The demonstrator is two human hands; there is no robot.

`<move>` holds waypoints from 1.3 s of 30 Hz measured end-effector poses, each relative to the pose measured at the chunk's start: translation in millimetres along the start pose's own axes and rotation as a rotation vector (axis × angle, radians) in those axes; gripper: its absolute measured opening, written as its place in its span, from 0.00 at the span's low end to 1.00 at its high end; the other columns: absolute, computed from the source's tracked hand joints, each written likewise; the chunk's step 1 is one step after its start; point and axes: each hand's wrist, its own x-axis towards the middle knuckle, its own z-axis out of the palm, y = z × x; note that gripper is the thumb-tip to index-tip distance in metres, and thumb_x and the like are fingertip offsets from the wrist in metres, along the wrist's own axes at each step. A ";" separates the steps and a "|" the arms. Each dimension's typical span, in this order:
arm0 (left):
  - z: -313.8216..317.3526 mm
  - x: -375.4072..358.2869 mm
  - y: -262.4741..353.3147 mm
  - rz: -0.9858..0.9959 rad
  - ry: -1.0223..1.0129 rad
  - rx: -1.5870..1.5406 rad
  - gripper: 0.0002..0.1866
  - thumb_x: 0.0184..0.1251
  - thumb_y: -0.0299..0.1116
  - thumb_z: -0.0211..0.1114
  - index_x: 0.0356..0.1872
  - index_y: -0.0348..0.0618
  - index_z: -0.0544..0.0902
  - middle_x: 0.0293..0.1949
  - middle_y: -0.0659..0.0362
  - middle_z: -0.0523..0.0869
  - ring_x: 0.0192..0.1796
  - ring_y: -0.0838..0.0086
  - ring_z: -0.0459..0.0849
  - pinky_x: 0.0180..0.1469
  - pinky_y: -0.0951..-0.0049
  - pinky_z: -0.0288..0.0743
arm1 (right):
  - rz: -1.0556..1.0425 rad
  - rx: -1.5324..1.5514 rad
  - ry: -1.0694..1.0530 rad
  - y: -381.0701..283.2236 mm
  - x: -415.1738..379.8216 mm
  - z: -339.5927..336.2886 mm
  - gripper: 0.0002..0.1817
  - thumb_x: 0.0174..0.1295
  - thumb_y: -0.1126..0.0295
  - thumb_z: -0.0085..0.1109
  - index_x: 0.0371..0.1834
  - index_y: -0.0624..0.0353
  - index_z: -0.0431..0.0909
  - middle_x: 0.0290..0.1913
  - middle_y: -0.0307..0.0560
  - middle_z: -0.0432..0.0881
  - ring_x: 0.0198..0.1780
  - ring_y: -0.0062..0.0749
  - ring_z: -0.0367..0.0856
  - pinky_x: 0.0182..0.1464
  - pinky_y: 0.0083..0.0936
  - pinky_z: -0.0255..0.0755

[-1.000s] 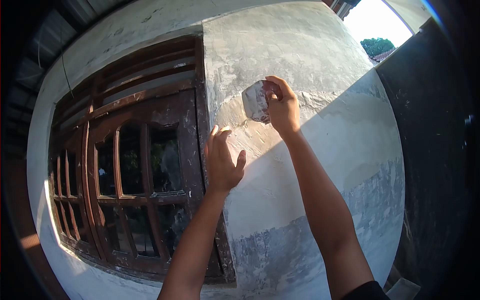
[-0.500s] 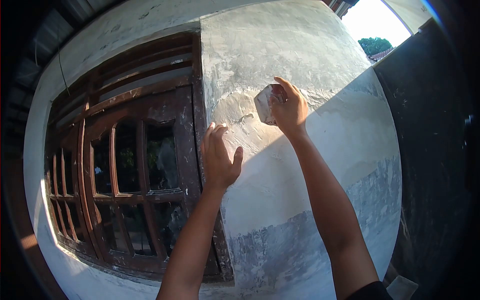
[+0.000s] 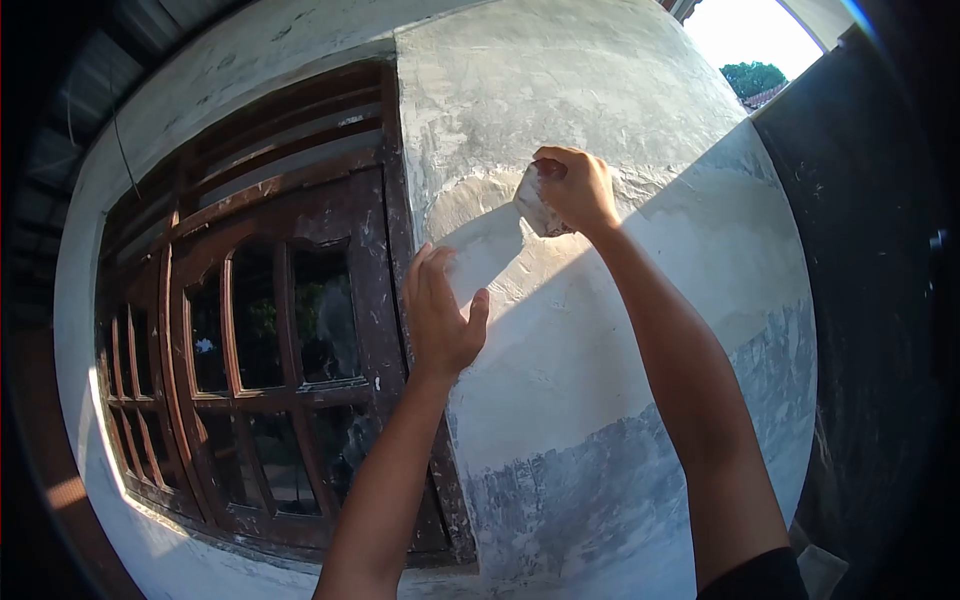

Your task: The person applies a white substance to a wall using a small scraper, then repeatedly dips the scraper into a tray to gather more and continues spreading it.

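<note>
My right hand (image 3: 582,190) is closed around a flat putty scraper (image 3: 538,208) with a pale, smeared blade and a dark red grip part. The blade lies against or very close to the wall, at a band of rough, cream-coloured plaster (image 3: 470,200). Below and left of it, my left hand (image 3: 445,315) is raised with its fingers spread and holds nothing. Its fingertips are near the plaster beside the window frame; whether they touch is hard to tell. A shaded strip crosses the plaster between the two hands.
A dark brown wooden window (image 3: 270,310) with glass panes fills the left, its frame (image 3: 398,215) bordering the plaster. Bluish-grey patches (image 3: 570,500) mark the lower wall. A dark wall (image 3: 870,250) stands at the right, and a pale object (image 3: 822,570) sits at lower right.
My right hand has shifted slightly upward and turned, tilting the scraper. A shaded strip now lies left of the blade, where sunlit rough plaster was. My left hand has hardly moved.
</note>
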 end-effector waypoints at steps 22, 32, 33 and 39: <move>1.5 -1.0 -3.2 -0.037 0.007 -0.036 0.29 0.59 0.39 0.61 0.60 0.34 0.66 0.58 0.43 0.71 0.65 0.46 0.65 0.68 0.52 0.54 | 0.092 0.014 0.156 1.6 -9.7 9.9 0.17 0.43 0.74 0.57 0.39 0.52 0.85 0.38 0.47 0.86 0.41 0.45 0.84 0.45 0.34 0.76; 3.2 -1.2 -4.8 -0.018 0.048 -0.070 0.29 0.58 0.38 0.61 0.58 0.33 0.67 0.57 0.42 0.71 0.64 0.43 0.66 0.67 0.49 0.56 | 0.094 0.117 0.073 -13.8 -17.5 22.5 0.16 0.46 0.72 0.56 0.39 0.53 0.86 0.39 0.50 0.86 0.42 0.46 0.84 0.49 0.33 0.76; 1.7 -0.3 -5.5 -0.016 0.047 -0.065 0.29 0.58 0.38 0.61 0.58 0.33 0.67 0.57 0.42 0.71 0.64 0.43 0.66 0.67 0.49 0.56 | 0.144 0.054 0.170 -1.5 -10.9 10.9 0.16 0.46 0.72 0.57 0.39 0.53 0.86 0.38 0.49 0.86 0.41 0.45 0.84 0.47 0.33 0.76; 0.3 -0.3 -0.3 -0.011 0.074 0.029 0.30 0.60 0.40 0.61 0.60 0.34 0.66 0.58 0.43 0.71 0.66 0.44 0.64 0.68 0.48 0.53 | 0.076 0.278 0.094 -35.4 -13.3 12.1 0.20 0.45 0.77 0.61 0.45 0.56 0.84 0.39 0.46 0.86 0.40 0.32 0.85 0.46 0.24 0.75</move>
